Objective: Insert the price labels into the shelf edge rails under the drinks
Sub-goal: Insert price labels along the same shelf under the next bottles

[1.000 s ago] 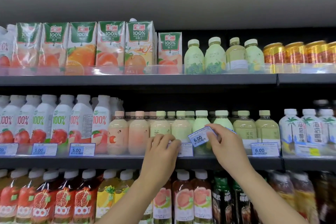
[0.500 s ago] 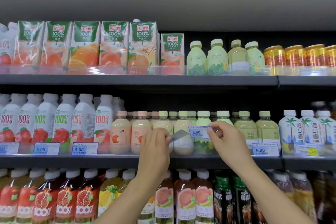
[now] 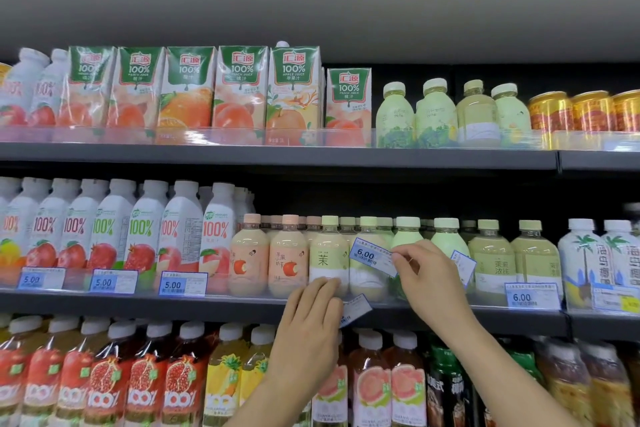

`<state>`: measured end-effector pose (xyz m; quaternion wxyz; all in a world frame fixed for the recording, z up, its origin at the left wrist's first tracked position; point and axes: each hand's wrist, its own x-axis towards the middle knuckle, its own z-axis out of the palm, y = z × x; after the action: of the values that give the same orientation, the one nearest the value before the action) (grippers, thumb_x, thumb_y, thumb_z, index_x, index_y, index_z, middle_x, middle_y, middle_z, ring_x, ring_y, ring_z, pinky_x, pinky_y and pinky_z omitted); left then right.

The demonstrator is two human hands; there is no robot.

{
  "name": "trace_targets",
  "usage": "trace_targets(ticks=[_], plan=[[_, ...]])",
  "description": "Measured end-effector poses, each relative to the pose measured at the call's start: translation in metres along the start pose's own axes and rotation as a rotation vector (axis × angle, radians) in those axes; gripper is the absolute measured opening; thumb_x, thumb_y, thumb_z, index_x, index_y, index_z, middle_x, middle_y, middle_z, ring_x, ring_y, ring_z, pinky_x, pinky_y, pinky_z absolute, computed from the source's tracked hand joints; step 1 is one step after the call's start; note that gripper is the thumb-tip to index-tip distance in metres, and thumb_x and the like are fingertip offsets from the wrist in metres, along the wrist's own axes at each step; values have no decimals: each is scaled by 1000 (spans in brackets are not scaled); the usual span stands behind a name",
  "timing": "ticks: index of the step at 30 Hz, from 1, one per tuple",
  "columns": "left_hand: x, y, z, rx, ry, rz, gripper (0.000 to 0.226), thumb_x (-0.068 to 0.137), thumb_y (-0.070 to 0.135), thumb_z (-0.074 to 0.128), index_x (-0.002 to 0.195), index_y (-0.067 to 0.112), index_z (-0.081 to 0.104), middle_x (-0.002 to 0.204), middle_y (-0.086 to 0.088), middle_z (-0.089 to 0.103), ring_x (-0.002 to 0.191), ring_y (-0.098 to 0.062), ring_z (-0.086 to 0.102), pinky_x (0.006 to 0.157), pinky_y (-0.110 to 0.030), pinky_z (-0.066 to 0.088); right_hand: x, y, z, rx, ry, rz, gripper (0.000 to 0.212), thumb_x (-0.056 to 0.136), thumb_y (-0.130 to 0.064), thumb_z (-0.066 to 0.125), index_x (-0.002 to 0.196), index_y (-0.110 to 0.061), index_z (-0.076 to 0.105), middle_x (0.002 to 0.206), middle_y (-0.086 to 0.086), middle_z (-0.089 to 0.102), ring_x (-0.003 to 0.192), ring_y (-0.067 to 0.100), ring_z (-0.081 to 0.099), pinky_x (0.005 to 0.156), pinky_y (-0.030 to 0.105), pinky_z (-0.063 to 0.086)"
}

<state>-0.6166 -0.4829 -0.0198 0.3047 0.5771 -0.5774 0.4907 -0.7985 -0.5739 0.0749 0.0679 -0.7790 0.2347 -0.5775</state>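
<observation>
My left hand (image 3: 308, 329) pinches a white price label (image 3: 357, 310) in front of the clear edge rail (image 3: 256, 292) of the middle shelf, below the pale green bottles (image 3: 329, 256). My right hand (image 3: 429, 279) is raised before those bottles and pinches a "6.00" label (image 3: 371, 256) between thumb and fingers. More labels (image 3: 464, 265) stick out behind its knuckles. Three "5.00" labels (image 3: 182, 283) sit in the rail at the left, and a "6.00" label (image 3: 531, 295) sits at the right.
Juice cartons (image 3: 239, 94) and green bottles fill the top shelf, with gold cans (image 3: 585, 111) at its right. White juice bottles (image 3: 145, 232) and peach bottles (image 3: 287, 256) stand on the middle shelf. Coconut drinks (image 3: 588, 260) are far right. Juice bottles (image 3: 104, 381) fill the lower shelf.
My left hand took one label from beside my right hand and brought it down to the rail. My right hand rose slightly with its labels.
</observation>
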Motion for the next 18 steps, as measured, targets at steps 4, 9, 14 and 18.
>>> trace_targets(ticks=[4, 9, 14, 18], plan=[[2, 4, -2, 8, -5, 15, 26, 91, 10, 40, 105, 11, 62, 131, -9, 62, 123, -31, 56, 100, -49, 47, -3, -3, 5, 34, -16, -31, 15, 92, -13, 62, 96, -22, 73, 84, -16, 63, 81, 1, 59, 73, 18, 44], [13, 2, -9, -19, -78, -6, 29, 86, 14, 45, 112, 14, 59, 125, -5, 57, 115, -30, 53, 95, -41, 42, -6, -8, 11, 45, -83, -31, 14, 92, -15, 64, 95, -26, 71, 72, -13, 67, 73, -2, 63, 66, 10, 46], [32, 1, -18, -30, -211, -48, 33, 88, 20, 52, 120, 17, 48, 128, -5, 45, 118, -29, 40, 99, -41, 40, -5, -11, 12, 82, -92, -25, 16, 93, -15, 62, 102, -27, 69, 75, -16, 67, 74, -6, 64, 67, 7, 47], [31, -5, -20, -63, -185, 4, 32, 90, 28, 36, 118, 18, 49, 125, -4, 45, 115, -26, 39, 94, -37, 39, -5, -11, 12, 9, -137, -86, 12, 92, -17, 63, 96, -27, 68, 80, -18, 66, 78, -6, 62, 66, 7, 47]])
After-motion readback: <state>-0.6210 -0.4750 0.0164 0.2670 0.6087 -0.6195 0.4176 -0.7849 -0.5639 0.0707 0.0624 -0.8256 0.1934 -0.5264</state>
